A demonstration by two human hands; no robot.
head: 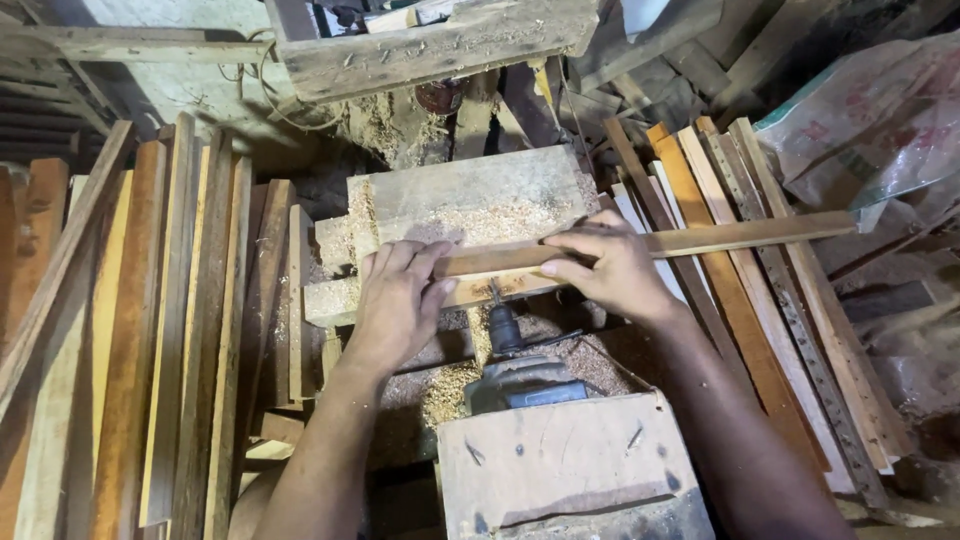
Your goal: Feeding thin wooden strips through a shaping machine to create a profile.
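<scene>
A long thin wooden strip (720, 238) lies across a sawdust-covered wooden work block (470, 200), running out to the right. My left hand (400, 295) presses flat on its left end. My right hand (610, 265) grips the strip near its middle, fingers curled over its top. Just below the strip, between my hands, the dark chuck and bit of a fixed drill (503, 325) point up at the strip's near edge. The drill's body sits behind a wooden box (565, 465).
Many wooden slats (170, 330) lean in a stack at the left, and more slats (760, 320) lie at the right. A heavy beam (440, 45) crosses the top. A plastic sack (870, 120) sits at the upper right. Sawdust covers the bench.
</scene>
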